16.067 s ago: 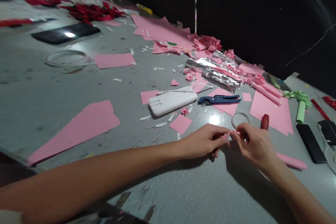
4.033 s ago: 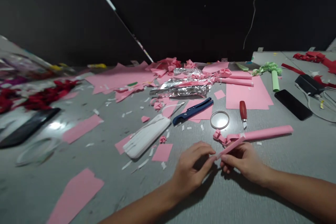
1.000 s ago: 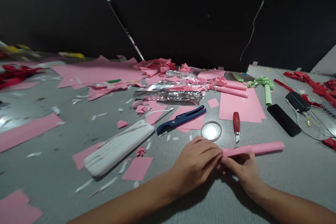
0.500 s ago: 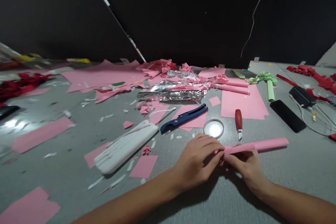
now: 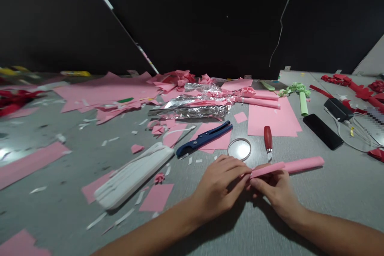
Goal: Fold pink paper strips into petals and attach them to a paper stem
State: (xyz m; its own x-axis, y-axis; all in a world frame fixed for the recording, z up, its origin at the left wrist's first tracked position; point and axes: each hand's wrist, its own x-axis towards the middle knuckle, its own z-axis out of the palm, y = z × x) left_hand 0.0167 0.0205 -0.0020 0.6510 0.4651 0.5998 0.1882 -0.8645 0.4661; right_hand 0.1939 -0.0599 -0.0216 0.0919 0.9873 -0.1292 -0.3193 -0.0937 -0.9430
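Note:
A thin pink paper roll (image 5: 268,169) lies low over the grey table (image 5: 60,204) in front of me. My left hand (image 5: 220,186) pinches its left end with curled fingers. My right hand (image 5: 274,190) grips the same roll from below, thumb on top. Just behind it a thicker pink paper tube (image 5: 304,164) rests on the table. A clear tape ring (image 5: 239,149) and a red-handled knife (image 5: 267,142) sit right beyond my hands.
Blue cutters (image 5: 204,139) and a white flat case (image 5: 132,176) lie to the left. Crumpled foil (image 5: 195,108), pink sheets (image 5: 274,120) and scraps fill the back. A black phone (image 5: 322,131), cables and a green paper flower (image 5: 301,96) sit at right.
Both hands stay pinched on the pink roll with little movement. The view has shifted slightly, so the table items sit a bit further left than half a second ago.

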